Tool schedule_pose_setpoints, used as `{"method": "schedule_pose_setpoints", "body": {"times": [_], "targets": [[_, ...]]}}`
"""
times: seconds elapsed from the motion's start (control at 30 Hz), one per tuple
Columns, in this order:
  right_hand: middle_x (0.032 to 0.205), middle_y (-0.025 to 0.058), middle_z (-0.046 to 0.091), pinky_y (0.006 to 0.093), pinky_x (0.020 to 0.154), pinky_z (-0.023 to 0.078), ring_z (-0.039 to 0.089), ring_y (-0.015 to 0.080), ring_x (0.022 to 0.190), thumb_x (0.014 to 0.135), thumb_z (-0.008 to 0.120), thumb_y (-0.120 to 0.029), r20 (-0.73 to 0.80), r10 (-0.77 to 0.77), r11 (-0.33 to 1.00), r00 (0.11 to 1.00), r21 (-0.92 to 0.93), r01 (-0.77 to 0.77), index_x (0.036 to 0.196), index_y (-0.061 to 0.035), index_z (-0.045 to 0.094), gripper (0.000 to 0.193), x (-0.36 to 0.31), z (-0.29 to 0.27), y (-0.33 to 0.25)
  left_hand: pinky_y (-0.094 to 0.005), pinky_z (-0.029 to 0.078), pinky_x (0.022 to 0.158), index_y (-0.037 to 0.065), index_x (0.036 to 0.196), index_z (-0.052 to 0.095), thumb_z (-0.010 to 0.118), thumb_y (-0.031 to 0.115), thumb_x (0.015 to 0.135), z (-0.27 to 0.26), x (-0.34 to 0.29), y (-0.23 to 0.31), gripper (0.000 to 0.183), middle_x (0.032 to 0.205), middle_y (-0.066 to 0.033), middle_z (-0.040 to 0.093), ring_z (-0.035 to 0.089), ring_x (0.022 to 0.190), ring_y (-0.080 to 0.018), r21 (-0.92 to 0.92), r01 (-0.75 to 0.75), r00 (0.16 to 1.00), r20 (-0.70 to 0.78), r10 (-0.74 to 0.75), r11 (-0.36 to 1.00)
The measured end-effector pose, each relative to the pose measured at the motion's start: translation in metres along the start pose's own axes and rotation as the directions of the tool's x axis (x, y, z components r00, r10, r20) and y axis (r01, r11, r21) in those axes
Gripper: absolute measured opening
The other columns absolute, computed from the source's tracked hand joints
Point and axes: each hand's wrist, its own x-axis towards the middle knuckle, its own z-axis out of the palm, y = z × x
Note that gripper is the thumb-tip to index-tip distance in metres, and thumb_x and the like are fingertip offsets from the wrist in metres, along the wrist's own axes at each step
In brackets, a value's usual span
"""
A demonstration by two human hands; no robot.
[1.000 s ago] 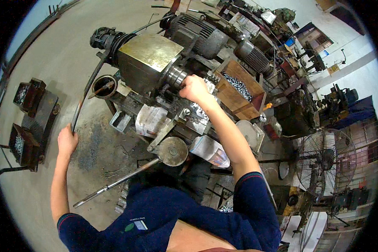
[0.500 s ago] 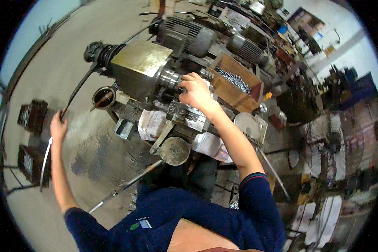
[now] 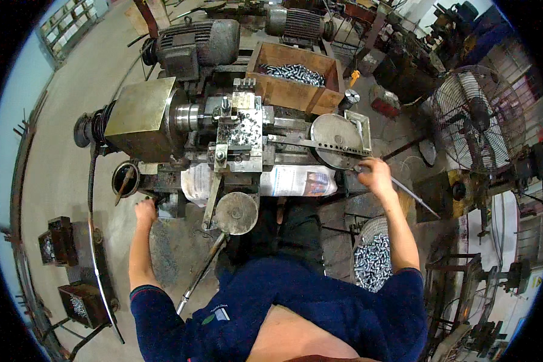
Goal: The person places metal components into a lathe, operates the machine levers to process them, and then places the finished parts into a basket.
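My right hand (image 3: 377, 179) is closed at the inner end of a thin metal lever (image 3: 417, 198), beside a round metal plate (image 3: 336, 137) on the right of a lathe-like machine. My left hand (image 3: 145, 210) is curled next to a small metal tray (image 3: 171, 208), under a round handwheel (image 3: 126, 179); what its fingers grip is hidden. Between the hands lies the machine's tool slide (image 3: 239, 136), strewn with metal chips. To its left a shiny spindle (image 3: 186, 116) sticks out of the boxy headstock (image 3: 140, 114). A long bent lever (image 3: 96, 259) hangs at the left, untouched.
Behind the slide stands a wooden box (image 3: 295, 96) of small metal parts, near a motor (image 3: 208, 42). A basket (image 3: 374, 262) of similar parts sits by my right arm. A large fan (image 3: 479, 117) stands at right; metal bins (image 3: 81, 304) are at lower left.
My left hand has let go of the long lever and moved right to the tray. My right hand has left the spindle for the right-hand lever. The view has turned.
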Motion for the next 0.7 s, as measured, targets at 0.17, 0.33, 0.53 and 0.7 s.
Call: {"method": "schedule_pose_setpoints", "body": {"times": [0.17,0.33,0.53,0.7], "targets": [[0.115,0.0174,0.056,0.0389,0.092,0.041,0.054,0.0321,0.105,0.059,0.067,-0.021,-0.036,0.395,0.87,0.918,-0.308,-0.386,0.114,-0.0068,0.057,0.058,-0.047,0.014,0.152,-0.0397,0.05,0.07,0.01,0.098,0.061,0.062,0.02,0.076,-0.035,-0.016,0.018,0.025,0.087,-0.0134,0.064,0.062,0.081,-0.0295,-0.238,0.062,0.997,-0.031,-0.071,0.969],[0.107,0.0142,0.059,0.0424,0.089,0.043,0.054,0.0336,0.103,0.064,0.063,-0.022,-0.157,0.606,0.598,0.78,-0.557,-0.577,0.109,-0.009,0.054,0.047,-0.089,0.028,0.219,-0.0387,0.049,0.071,0.007,0.109,0.059,0.065,0.027,0.075,-0.059,-0.065,0.003,0.04,0.092,-0.0153,0.065,0.062,0.083,-0.0294,-0.487,0.138,0.987,0.143,-0.078,0.862],[0.09,0.0165,0.063,0.0418,0.077,0.049,0.061,0.0351,0.085,0.063,0.062,-0.021,-0.061,0.662,0.623,0.747,-0.509,-0.594,0.09,-0.0042,0.058,0.032,-0.127,0.05,0.201,-0.0342,0.048,0.077,-0.002,0.114,0.055,0.065,0.021,0.077,-0.146,-0.163,0.051,0.044,0.096,-0.0177,0.064,0.062,0.085,-0.0238,-0.866,0.008,0.965,0.138,0.223,0.5],[0.072,0.0216,0.06,0.0455,0.063,0.048,0.059,0.0387,0.069,0.055,0.064,-0.022,-0.002,0.578,0.768,0.816,-0.338,-0.544,0.072,-0.0018,0.056,0.028,-0.202,0.067,0.111,-0.0343,0.048,0.075,0.001,0.112,0.056,0.068,0.028,0.076,-0.187,-0.218,0.114,0.046,0.092,-0.0155,0.064,0.062,0.084,-0.0227,-0.896,-0.128,0.903,0.073,0.424,0.425]]}}
